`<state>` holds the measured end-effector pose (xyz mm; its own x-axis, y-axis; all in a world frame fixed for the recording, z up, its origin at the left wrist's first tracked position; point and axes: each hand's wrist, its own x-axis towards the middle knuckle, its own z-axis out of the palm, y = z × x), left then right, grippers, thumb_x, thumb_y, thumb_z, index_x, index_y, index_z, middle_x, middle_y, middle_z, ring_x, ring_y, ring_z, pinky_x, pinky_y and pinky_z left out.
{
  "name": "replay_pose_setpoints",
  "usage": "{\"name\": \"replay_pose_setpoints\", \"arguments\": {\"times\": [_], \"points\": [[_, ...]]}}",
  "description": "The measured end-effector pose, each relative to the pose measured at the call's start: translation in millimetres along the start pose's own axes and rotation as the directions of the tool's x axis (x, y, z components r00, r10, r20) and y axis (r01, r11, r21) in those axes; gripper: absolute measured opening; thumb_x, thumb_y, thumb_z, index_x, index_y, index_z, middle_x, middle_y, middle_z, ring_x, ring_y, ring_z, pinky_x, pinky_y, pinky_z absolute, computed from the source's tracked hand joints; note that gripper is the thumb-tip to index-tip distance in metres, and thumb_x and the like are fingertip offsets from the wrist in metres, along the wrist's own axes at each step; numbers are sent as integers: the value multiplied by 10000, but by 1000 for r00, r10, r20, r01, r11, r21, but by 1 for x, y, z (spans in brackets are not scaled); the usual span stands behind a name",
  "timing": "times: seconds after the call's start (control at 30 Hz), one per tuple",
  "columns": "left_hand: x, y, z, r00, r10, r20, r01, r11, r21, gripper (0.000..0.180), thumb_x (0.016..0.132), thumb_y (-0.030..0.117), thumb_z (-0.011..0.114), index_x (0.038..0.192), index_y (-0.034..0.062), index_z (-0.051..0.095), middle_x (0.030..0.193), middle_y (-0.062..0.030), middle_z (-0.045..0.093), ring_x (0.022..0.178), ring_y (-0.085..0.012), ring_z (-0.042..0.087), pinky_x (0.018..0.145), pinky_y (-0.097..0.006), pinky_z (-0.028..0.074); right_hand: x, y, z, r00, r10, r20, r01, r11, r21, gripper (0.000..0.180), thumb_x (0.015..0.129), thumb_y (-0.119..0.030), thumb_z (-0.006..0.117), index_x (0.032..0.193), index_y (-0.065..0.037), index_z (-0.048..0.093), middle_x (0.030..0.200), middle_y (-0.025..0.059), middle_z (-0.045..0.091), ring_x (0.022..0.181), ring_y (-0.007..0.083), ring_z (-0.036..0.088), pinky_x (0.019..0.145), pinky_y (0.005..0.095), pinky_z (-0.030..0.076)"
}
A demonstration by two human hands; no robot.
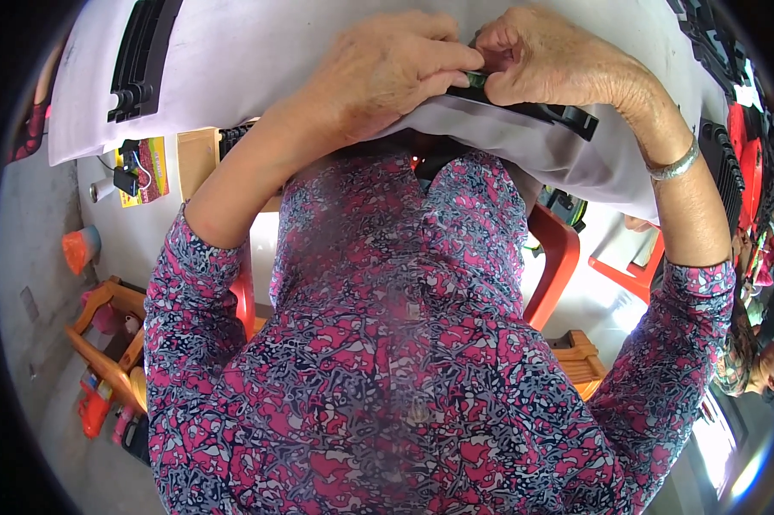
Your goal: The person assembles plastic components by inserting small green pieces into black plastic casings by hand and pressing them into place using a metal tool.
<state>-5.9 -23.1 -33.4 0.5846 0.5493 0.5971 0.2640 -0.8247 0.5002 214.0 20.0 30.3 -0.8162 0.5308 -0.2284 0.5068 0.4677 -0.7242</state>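
A long black plastic strip with a hooked end lies at the near edge of the white-covered table. My left hand is closed on the strip, its thumb and fingertips pressed together beside a small green patch. Facing it, my right hand is curled in a pinch just above the strip, with the thumb low against it. Whatever sits between the right fingertips is hidden by the fingers. A similar black slotted plastic part rests apart on the table's left side.
More black plastic parts are at the right edge. Below the table are a yellow and red packet and a cardboard box. Red plastic chairs and a wooden chair stand around. Another person is at far right.
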Motion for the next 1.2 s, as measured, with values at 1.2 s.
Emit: {"name": "replay_pose_setpoints", "arguments": {"times": [1.2], "points": [[32, 21, -12, 785, -509, 353, 580, 804, -131, 212, 872, 189, 679, 934, -8, 729, 871, -161, 626, 878, -341, 612, 785, -424, 475, -4, -10, -3, 930, 348, 118, -352, 936, 11, 83, 794, -79, 679, 817, -22, 735, 623, 9, 622, 584, 79, 522, 546, 298, 424]]}}
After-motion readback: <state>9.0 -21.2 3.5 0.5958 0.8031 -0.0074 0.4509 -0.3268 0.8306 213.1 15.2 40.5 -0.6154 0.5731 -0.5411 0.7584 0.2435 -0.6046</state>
